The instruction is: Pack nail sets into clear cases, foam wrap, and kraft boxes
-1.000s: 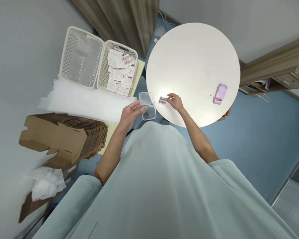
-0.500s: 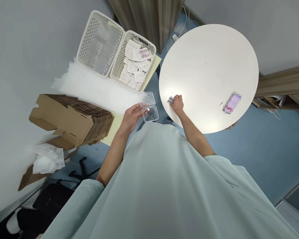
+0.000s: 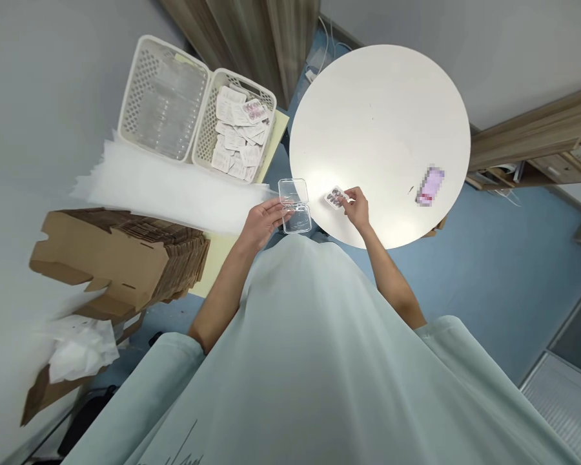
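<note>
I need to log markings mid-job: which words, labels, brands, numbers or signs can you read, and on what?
No text can be read.
Cards in the basket: print too small.
Held card in the right hand: dark pattern, no legible lettering.
Shirt: dark script-like strokes, cut off at the picture's bottom edge.
Purple item: pixelated.

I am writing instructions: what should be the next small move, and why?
Perhaps the right hand should move the small white card with dark spots, which it holds, toward the clear rectangular plastic box, because the left hand holds this open nearby.
</note>
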Tool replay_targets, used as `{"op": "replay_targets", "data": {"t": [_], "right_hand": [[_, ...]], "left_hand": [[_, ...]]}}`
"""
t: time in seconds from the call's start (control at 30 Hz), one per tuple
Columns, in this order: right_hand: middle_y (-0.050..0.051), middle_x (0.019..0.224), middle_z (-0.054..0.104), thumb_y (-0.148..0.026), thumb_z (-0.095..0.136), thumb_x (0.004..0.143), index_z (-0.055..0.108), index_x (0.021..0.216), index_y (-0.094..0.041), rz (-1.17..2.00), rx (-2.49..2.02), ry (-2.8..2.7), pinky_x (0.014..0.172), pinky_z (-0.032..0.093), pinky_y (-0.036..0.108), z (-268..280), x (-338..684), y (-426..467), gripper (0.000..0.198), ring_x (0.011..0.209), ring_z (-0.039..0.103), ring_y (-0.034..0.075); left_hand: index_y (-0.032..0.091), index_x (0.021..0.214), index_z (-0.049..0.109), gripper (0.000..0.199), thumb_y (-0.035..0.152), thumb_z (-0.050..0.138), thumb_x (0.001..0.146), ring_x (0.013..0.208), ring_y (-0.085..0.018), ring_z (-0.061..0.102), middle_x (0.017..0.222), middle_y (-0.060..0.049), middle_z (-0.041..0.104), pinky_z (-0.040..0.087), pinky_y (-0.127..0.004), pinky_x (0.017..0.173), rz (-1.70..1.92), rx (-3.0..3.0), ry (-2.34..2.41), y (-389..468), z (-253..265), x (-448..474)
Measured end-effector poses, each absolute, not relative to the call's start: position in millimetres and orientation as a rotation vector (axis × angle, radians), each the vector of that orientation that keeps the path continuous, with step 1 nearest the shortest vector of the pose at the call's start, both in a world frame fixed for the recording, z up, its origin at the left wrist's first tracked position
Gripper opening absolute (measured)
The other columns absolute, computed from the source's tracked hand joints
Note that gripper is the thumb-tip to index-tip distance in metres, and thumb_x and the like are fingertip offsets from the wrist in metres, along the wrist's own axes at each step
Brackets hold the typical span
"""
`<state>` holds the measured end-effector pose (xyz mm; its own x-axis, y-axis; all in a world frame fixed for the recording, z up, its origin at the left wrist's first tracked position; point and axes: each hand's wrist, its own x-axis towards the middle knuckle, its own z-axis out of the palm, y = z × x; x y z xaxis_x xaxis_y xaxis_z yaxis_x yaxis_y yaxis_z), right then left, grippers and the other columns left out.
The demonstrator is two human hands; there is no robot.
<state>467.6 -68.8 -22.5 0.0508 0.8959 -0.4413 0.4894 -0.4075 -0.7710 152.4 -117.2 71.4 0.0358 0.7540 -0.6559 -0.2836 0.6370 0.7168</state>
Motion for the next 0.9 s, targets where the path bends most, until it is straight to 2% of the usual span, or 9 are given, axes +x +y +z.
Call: {"op": "replay_targets", "data": {"t": [0.1, 0.23, 0.33, 0.43, 0.5, 0.73, 0.9], "right_hand": [[0.006, 0.122, 0.075, -0.092, 0.074, 0.086, 0.056, 0.112, -0.029, 1.264, -1.841, -1.298, 0.061, 0.05, 0.031, 17.4, 479.0, -69.2, 0.07, 0.064, 0.055, 0.012], [0.003, 0.114, 0.072, -0.089, 0.08, 0.087, 0.06, 0.113, -0.03, 1.268, -1.682, -1.303, 0.058, 0.048, 0.031, 70.4, 475.6, -71.7, 0.068, 0.065, 0.056, 0.013], [0.0, 0.097, 0.07, -0.082, 0.081, 0.092, 0.066, 0.115, -0.031, 1.311, -1.624, -1.387, 0.061, 0.048, 0.031, 99.8, 462.0, -78.7, 0.059, 0.066, 0.057, 0.015], [-0.004, 0.079, 0.065, -0.067, 0.081, 0.1, 0.07, 0.115, -0.03, 1.328, -1.615, -1.555, 0.067, 0.049, 0.033, 115.9, 450.1, -86.6, 0.041, 0.063, 0.058, 0.017], [-0.005, 0.075, 0.066, -0.056, 0.08, 0.102, 0.071, 0.114, -0.03, 1.319, -1.608, -1.672, 0.07, 0.048, 0.034, 120.1, 446.6, -90.2, 0.03, 0.063, 0.058, 0.018], [-0.002, 0.089, 0.077, -0.04, 0.073, 0.105, 0.071, 0.12, -0.031, 1.237, -1.651, -1.895, 0.072, 0.046, 0.034, 120.3, 447.6, -94.9, 0.018, 0.073, 0.065, 0.022], [0.002, 0.113, 0.079, -0.032, 0.071, 0.106, 0.073, 0.123, -0.03, 1.102, -1.656, -2.028, 0.074, 0.049, 0.034, 119.3, 443.6, -99.1, 0.017, 0.078, 0.068, 0.021]], "left_hand": [[0.018, 0.125, 0.081, 0.049, 0.036, 0.099, 0.084, 0.129, -0.033, 0.081, 0.144, -0.017, 0.081, 0.063, -0.053, 0.12, 0.793, 0.468, 1.244, -108.8, 71.8, 164.1], [0.017, 0.129, 0.081, 0.054, 0.036, 0.101, 0.083, 0.133, -0.034, 0.079, 0.144, -0.017, 0.081, 0.063, -0.052, 0.121, 0.747, 0.507, 1.178, -98.0, 73.9, 179.0], [0.018, 0.135, 0.079, 0.059, 0.036, 0.101, 0.083, 0.134, -0.034, 0.079, 0.139, -0.016, 0.083, 0.063, -0.052, 0.12, 0.717, 0.53, 1.143, -90.3, 76.6, 188.4], [0.017, 0.137, 0.077, 0.06, 0.036, 0.1, 0.085, 0.129, -0.034, 0.081, 0.132, -0.016, 0.086, 0.063, -0.052, 0.119, 0.707, 0.548, 1.105, -84.2, 79.8, 195.2], [0.016, 0.138, 0.076, 0.062, 0.037, 0.101, 0.084, 0.128, -0.034, 0.081, 0.132, -0.018, 0.086, 0.063, -0.054, 0.119, 0.702, 0.562, 1.084, -81.6, 82.2, 198.3], [0.016, 0.138, 0.077, 0.064, 0.039, 0.102, 0.084, 0.131, -0.037, 0.081, 0.136, -0.021, 0.084, 0.061, -0.057, 0.12, 0.715, 0.573, 1.042, -79.8, 88.6, 203.7], [0.017, 0.139, 0.077, 0.062, 0.039, 0.101, 0.086, 0.132, -0.035, 0.08, 0.141, -0.02, 0.083, 0.062, -0.055, 0.12, 0.737, 0.574, 1.021, -79.9, 87.2, 204.6]]}}
